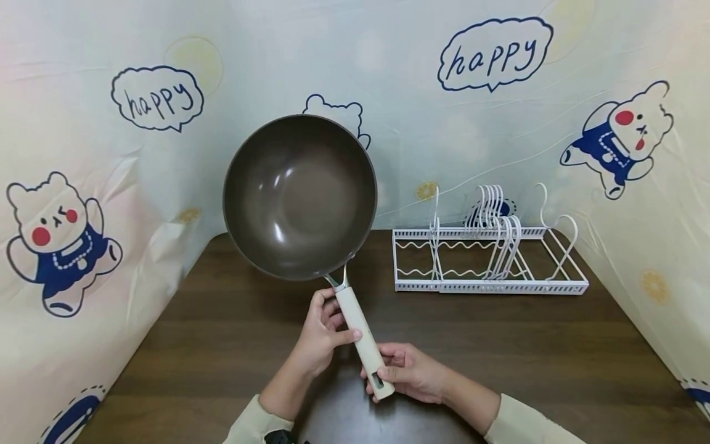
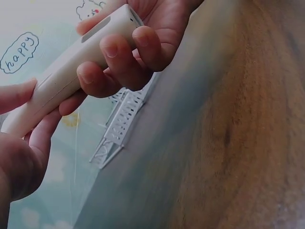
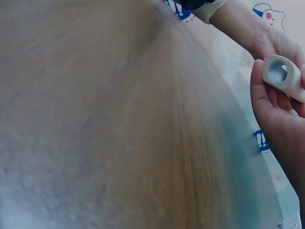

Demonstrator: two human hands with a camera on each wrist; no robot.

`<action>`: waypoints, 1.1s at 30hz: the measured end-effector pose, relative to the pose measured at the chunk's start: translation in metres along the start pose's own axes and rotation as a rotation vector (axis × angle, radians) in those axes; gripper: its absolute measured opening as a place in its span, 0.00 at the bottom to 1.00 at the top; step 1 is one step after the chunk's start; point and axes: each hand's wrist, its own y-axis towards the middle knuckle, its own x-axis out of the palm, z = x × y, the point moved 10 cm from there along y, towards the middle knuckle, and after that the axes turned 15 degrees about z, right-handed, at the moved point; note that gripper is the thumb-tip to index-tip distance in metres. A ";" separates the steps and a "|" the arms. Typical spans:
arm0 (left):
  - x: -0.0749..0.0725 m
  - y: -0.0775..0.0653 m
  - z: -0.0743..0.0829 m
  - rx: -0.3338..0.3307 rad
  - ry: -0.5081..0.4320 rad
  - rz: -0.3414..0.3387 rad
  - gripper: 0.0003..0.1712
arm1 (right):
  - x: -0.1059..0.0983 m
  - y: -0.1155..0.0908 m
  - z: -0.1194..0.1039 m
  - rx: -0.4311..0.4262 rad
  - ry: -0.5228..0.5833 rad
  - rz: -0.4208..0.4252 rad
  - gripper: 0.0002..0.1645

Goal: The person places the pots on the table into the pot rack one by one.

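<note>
A deep frying pan (image 1: 299,197) with a brown-grey inside is held up above the table, its bowl tilted to face me. Its cream handle (image 1: 362,339) slants down to the right. My left hand (image 1: 320,338) grips the handle near the bowl, thumb across the front. Lower down, my right hand (image 1: 413,373) holds the handle's end, by the hanging slot. In the left wrist view, the fingers (image 2: 124,62) of the right hand curl under the handle (image 2: 66,71). The open ring at the handle's end (image 3: 268,63) shows in the right wrist view.
At the back right of the brown wooden table (image 1: 222,370) stands a white rack (image 1: 490,287) with several upright wire dividers. A printed cloth (image 1: 410,74) with bears and "happy" bubbles hangs behind and along both sides.
</note>
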 end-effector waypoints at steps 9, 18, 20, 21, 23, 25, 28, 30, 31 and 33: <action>0.003 -0.003 -0.016 -0.101 -0.030 0.056 0.41 | -0.011 -0.012 0.006 -0.027 -0.076 0.036 0.30; 0.024 -0.002 -0.031 -0.121 0.017 0.012 0.42 | -0.028 -0.022 0.008 -0.042 -0.227 0.130 0.40; 0.029 -0.002 -0.032 -0.119 0.023 -0.005 0.42 | -0.031 -0.024 0.007 -0.055 -0.246 0.144 0.42; 0.031 -0.002 -0.032 -0.114 0.029 -0.014 0.42 | -0.032 -0.025 0.006 -0.059 -0.247 0.148 0.42; 0.037 -0.002 -0.031 -0.103 0.041 -0.035 0.42 | -0.033 -0.027 0.005 -0.067 -0.242 0.152 0.42; 0.042 -0.002 -0.029 -0.095 0.048 -0.059 0.41 | -0.034 -0.029 0.004 -0.071 -0.238 0.157 0.41; 0.049 -0.002 -0.029 -0.101 0.065 -0.089 0.41 | -0.034 -0.032 0.003 -0.079 -0.233 0.169 0.40; 0.053 -0.002 -0.029 -0.107 0.074 -0.109 0.41 | -0.035 -0.034 0.003 -0.085 -0.236 0.187 0.40; 0.055 -0.002 -0.030 -0.111 0.082 -0.117 0.41 | -0.035 -0.034 0.003 -0.088 -0.237 0.196 0.39; 0.058 -0.002 -0.031 -0.114 0.092 -0.140 0.41 | -0.037 -0.036 0.004 -0.092 -0.251 0.220 0.40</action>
